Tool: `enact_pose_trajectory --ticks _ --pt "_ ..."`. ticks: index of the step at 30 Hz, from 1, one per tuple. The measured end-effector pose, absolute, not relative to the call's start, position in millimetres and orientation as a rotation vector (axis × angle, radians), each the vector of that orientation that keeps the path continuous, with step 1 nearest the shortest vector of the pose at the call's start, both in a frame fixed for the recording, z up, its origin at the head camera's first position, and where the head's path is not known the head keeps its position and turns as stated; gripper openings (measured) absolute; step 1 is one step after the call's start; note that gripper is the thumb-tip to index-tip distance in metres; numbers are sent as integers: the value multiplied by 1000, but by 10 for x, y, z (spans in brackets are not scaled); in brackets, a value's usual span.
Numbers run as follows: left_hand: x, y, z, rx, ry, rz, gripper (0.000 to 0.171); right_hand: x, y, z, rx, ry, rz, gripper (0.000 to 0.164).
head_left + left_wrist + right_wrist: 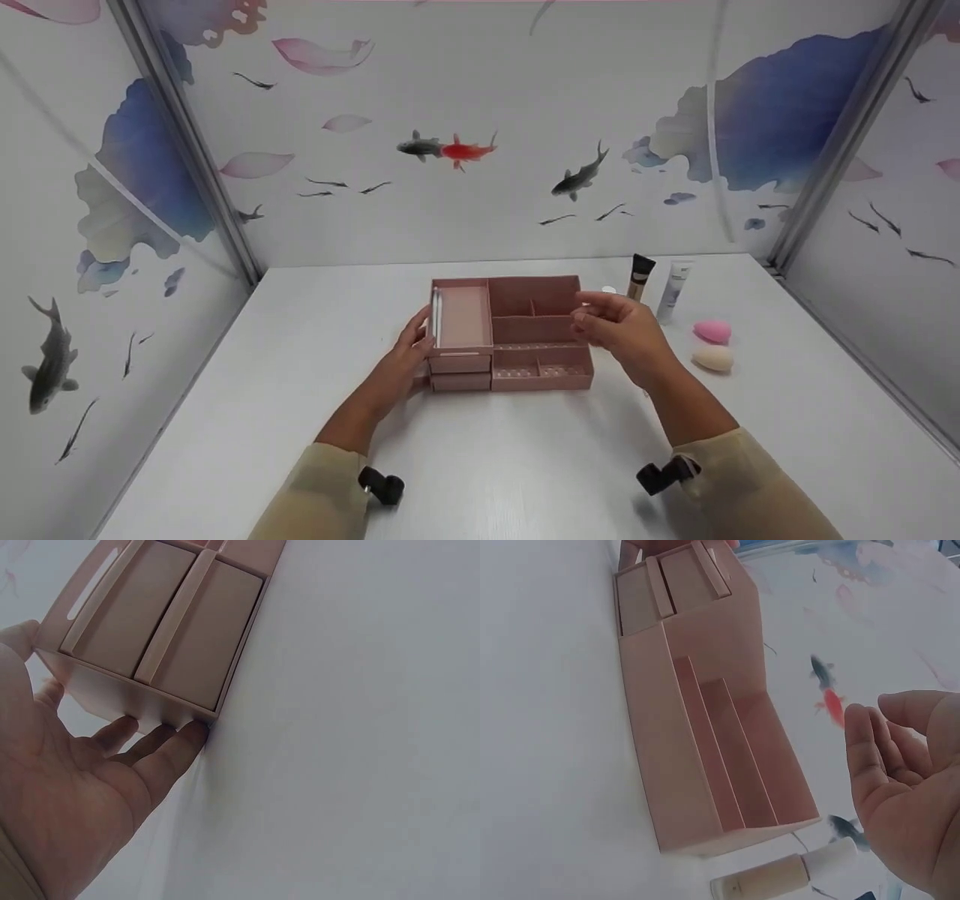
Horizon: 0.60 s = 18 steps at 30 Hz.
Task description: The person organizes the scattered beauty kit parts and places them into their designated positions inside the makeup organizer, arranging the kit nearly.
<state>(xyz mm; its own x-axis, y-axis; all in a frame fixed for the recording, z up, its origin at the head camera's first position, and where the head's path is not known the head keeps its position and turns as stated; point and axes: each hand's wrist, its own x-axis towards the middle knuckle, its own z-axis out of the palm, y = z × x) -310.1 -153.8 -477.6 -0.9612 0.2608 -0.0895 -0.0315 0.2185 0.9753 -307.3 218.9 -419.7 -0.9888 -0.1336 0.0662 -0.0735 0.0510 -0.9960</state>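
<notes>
1. Head view: from my end, I judge the step in hand as bracing the box (529, 331) on the table (337, 307), with the left hand (394, 371) at its left side and the right hand (630, 334) by its right end.
2. Same view: the right fingers are bent, with thumb and fingertips slightly apart and nothing visible between them. Beyond that hand I have a black-capped tube (641, 276), a white tube (673, 291), a pink sponge (712, 331) and a beige sponge (713, 358).
3. Left wrist view: the left fingers are spread apart, tips against the box's side wall (112, 686), beside the 2 drawers (210, 626). I read that as a light brace, not a clamp.
4. Right wrist view: the right hand is loosely curled and clear of the box, with a gap showing between them. A bottle (765, 879) is just beside the box's right end.
5. Same view: to me, the next move calls for a steady left hand and a wider right thumb-to-finger spread before taking anything up.
</notes>
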Motion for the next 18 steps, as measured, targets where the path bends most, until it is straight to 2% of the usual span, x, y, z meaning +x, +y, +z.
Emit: enact_pose_trajectory --ticks 18 --pt "-3101 -1561 -4777 221 2220 1832 58 -3172 2886 -4444 76 2434 -2049 56"
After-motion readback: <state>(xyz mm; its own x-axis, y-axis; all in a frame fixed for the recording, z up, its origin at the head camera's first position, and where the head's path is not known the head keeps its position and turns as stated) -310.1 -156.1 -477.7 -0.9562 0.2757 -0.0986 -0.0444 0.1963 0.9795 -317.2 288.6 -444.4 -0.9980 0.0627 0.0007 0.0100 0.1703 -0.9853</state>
